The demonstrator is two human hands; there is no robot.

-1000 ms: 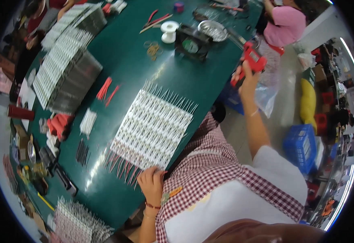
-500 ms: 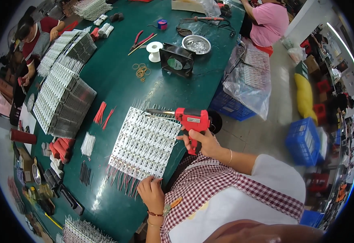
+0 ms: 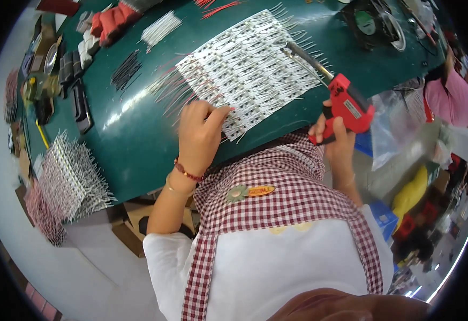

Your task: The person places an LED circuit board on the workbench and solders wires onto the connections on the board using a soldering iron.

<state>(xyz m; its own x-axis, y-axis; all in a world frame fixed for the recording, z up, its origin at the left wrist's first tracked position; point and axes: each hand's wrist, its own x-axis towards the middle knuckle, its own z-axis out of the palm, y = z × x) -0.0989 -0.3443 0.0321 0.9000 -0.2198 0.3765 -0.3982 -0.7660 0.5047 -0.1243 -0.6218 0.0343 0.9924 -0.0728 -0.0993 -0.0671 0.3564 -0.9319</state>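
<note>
A white panel of small circuit boards (image 3: 250,72) lies at a slant on the green table, with rows of dark components and thin wires. Pale leads stick out past its far right edge, and red and dark wires (image 3: 176,91) fan out at its left. At the panel's near left edge is my left hand (image 3: 199,131), fingers curled and thumb reaching onto the boards; whatever it grips is hidden. My right hand (image 3: 337,142) is wrapped around the handle of a red and black soldering gun (image 3: 351,104). Its metal tip points over the panel's right part; contact cannot be made out.
Bundles of white wires (image 3: 160,28) and black wires (image 3: 126,69) lie left of the panel. A wired panel stack (image 3: 68,176) stands at the table's near left corner. A small black fan (image 3: 365,21) sits at the far right. Another person in pink (image 3: 451,96) is beyond it.
The view has swung, so the panel appears higher and turned. My left hand has shifted along the panel's wired edge. The soldering gun stays in my right hand, tip over the panel.
</note>
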